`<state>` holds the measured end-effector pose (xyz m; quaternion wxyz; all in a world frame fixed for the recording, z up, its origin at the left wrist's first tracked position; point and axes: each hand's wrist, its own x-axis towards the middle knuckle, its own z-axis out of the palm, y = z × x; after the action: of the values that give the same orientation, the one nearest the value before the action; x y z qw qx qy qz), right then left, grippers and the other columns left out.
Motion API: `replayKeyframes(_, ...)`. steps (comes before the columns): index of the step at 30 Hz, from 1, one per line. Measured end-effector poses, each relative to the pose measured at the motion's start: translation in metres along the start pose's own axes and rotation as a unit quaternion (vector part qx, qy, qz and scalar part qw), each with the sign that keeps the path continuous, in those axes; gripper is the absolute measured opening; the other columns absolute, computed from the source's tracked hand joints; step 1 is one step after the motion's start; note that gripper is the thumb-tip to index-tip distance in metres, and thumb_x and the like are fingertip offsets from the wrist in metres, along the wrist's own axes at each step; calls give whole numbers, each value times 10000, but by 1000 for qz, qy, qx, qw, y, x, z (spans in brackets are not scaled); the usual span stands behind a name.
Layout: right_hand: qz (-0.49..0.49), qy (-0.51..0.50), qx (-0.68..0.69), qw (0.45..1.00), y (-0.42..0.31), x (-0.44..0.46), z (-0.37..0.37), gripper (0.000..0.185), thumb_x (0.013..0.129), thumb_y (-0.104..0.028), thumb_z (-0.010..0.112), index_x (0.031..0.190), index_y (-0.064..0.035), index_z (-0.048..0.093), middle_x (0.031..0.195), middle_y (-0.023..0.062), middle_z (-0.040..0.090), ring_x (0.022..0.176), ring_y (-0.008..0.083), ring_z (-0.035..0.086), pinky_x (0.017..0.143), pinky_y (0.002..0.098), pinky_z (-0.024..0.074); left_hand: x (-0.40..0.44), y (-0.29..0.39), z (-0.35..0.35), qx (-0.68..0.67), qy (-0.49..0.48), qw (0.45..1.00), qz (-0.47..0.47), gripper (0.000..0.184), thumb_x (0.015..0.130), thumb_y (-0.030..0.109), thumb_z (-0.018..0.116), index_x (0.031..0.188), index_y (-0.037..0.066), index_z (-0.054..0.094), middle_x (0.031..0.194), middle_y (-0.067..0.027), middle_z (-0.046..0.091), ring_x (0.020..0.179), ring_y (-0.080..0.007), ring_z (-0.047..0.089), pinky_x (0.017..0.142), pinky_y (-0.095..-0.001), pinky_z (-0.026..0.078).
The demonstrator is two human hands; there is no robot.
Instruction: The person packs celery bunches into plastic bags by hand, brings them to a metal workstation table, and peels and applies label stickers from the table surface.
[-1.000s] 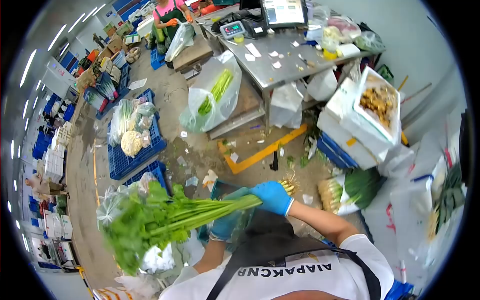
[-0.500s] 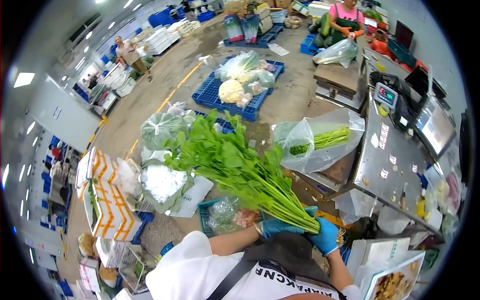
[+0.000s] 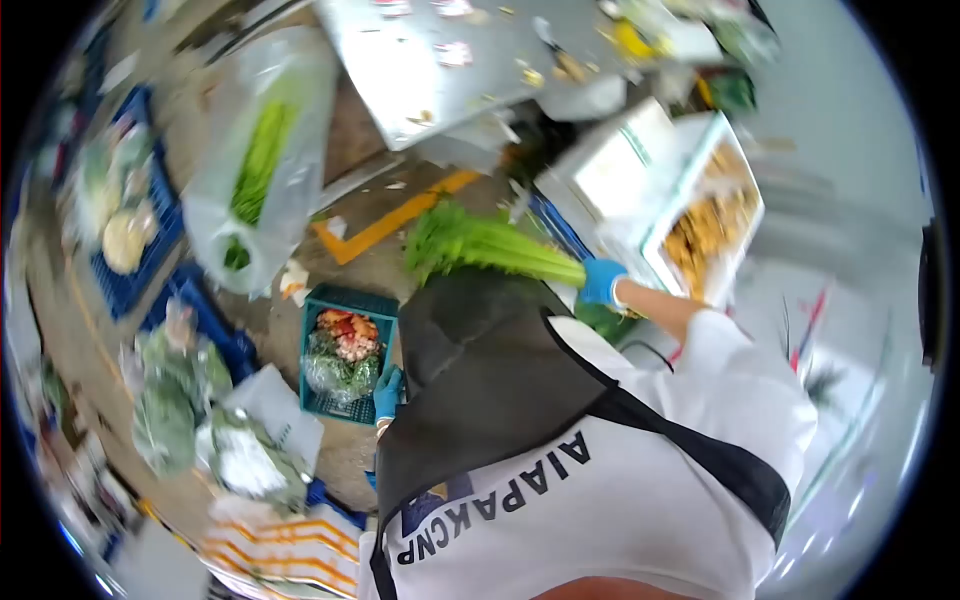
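Top: grey metal worktable, rectangular; small white paper labels and a wooden-handled knife lying on it. Right: white foam box, open and tilted, holding brown knobbly produce; a second white foam box, lidded, just beside it. Floor: yellow painted line, bent at a corner. Upper left: blue plastic pallet bearing a round cream cauliflower. Below: pale-green bagged vegetables; near these, a bright white heap, contents unclear. Bottom left: white carton with orange zigzag bands.
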<state>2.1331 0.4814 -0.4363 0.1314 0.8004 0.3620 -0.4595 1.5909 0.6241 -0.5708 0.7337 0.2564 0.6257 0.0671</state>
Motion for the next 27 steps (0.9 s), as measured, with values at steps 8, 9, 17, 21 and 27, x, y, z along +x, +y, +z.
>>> replayKeyframes(8,241,4,409,880,44,-34,60,324,675,-163,721,888,76,673,724,171,649,568,265,605,533,386,510,3,46,8,-55,28,998,10,334,882,190,632,1187,57,611,993,-21,661,782,-112,591,622,-218,413)
replayKeyframes(9,204,-10,448,870,15,-48,42,338,663,-169,732,896,66,662,705,158,639,556,259,597,531,380,509,-13,64,22,-67,42,997,28,332,885,178,626,1191,51,606,987,-24,660,779,-111,590,625,-213,417)
replayKeyframes(17,-1,-70,268,961,-33,-34,50,298,721,-192,747,970,-36,692,814,116,669,701,203,618,640,363,510,-47,0,-21,147,87,970,172,365,890,298,586,1140,33,615,974,-51,641,810,-165,567,786,-314,470)
replayKeyframes(21,-83,-61,186,977,-87,3,17,315,725,-203,744,987,-39,683,834,122,670,727,210,621,659,364,507,-85,-20,-25,86,179,961,193,414,875,357,588,1132,37,636,1043,-125,669,939,-217,613,851,-342,481)
replayKeyframes(27,-246,-54,58,966,-226,22,16,340,732,-220,738,1013,-42,668,865,130,672,767,222,626,688,365,504,-139,-73,-43,22,281,943,180,440,852,369,591,1146,43,624,1148,-166,632,1046,-300,592,929,-379,445)
